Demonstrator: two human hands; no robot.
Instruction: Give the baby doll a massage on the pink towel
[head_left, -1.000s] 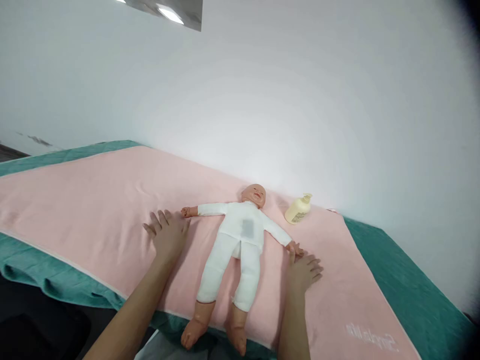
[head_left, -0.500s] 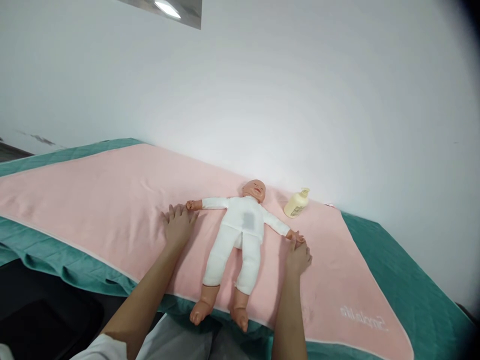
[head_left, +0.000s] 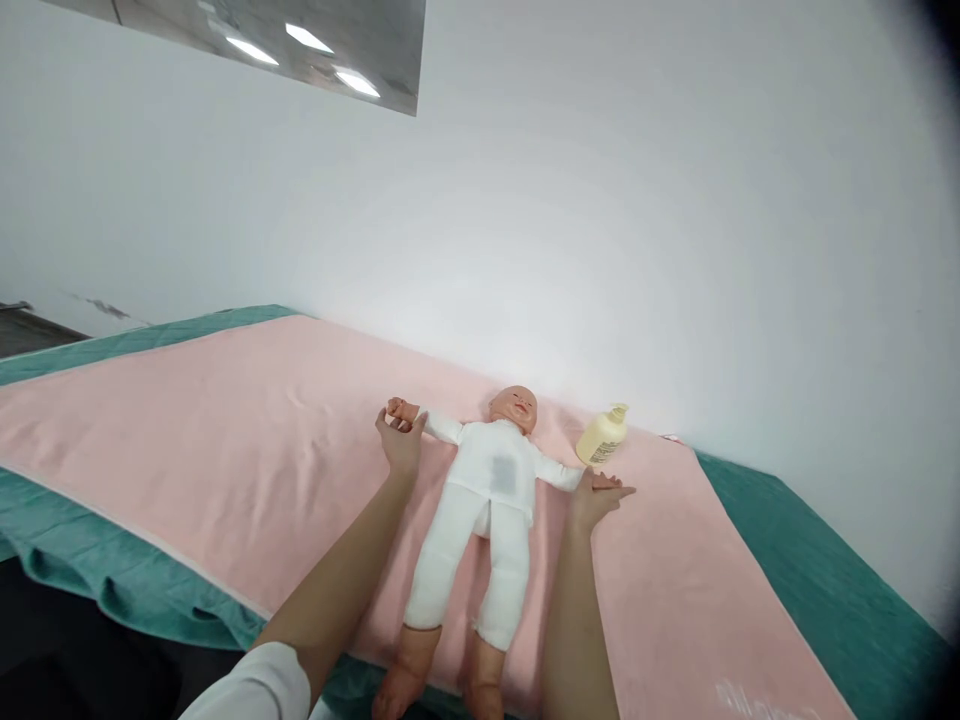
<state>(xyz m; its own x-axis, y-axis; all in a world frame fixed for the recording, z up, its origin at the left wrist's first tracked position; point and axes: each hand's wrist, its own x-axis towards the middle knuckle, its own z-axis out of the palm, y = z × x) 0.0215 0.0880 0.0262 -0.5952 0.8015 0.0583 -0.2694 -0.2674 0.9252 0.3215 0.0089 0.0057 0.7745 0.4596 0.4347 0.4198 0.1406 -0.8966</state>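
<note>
A baby doll (head_left: 491, 465) with a white cloth body lies on its back on a pink blanket (head_left: 225, 430), arms spread and feet toward me. My left hand (head_left: 401, 440) is closed around the doll's wrist at the left, with the doll's small hand showing beyond my fingers. At the right, my right hand (head_left: 595, 500) holds the doll's other hand, thumb on the wrist and fingers stretched beneath it. A pale yellow pump bottle (head_left: 601, 437) stands just beyond my right hand, beside the doll's head.
Green quilted cover (head_left: 810, 540) shows around the blanket's edges. A white wall (head_left: 600, 200) rises behind, with a reflective panel (head_left: 352, 45) at the upper left. Dark material (head_left: 75, 640) is at the lower left.
My left hand has moved right from the blanket and taken hold of the doll's wrist. My right hand has slid under the doll's other hand. The view has tilted slightly upward.
</note>
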